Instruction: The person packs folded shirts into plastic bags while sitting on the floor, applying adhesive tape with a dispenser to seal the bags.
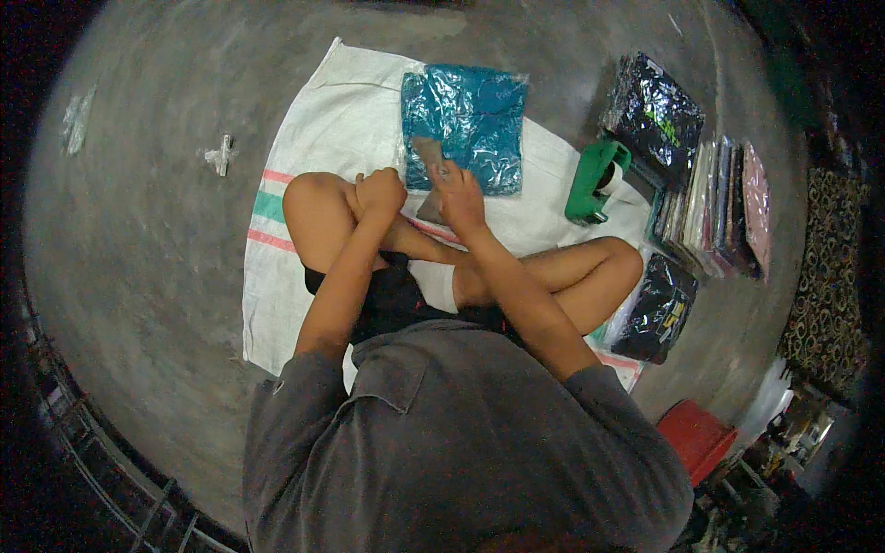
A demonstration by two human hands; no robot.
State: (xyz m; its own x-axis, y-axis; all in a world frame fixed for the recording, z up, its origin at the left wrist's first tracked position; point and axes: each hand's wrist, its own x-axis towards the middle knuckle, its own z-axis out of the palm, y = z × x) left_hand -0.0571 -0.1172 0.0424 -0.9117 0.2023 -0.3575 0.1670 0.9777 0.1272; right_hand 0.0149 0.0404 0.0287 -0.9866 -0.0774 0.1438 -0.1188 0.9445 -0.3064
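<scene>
My right hand [461, 200] grips a flat brownish strip [427, 153], perhaps packing tape, over the lower edge of a teal folded garment [477, 114] in a clear plastic bag. A similar brownish piece [431, 207] shows below the fingers. Close to my bent knee, my left hand [382, 192] has its fingers curled inward, and whatever they may hold is hidden. The bagged garment lies flat on a white woven sack [332, 117] with red and green stripes. To the right stands a green tape dispenser [588, 181] with a roll in it.
Bagged dark garments [660, 110] are stacked at far right, near a leaning row of bagged garments [712, 204]. Another black bagged garment [655, 307] lies by my right knee. A red container [697, 439] stands behind right. Crumpled clear scraps [221, 155] lie on the concrete floor [152, 276].
</scene>
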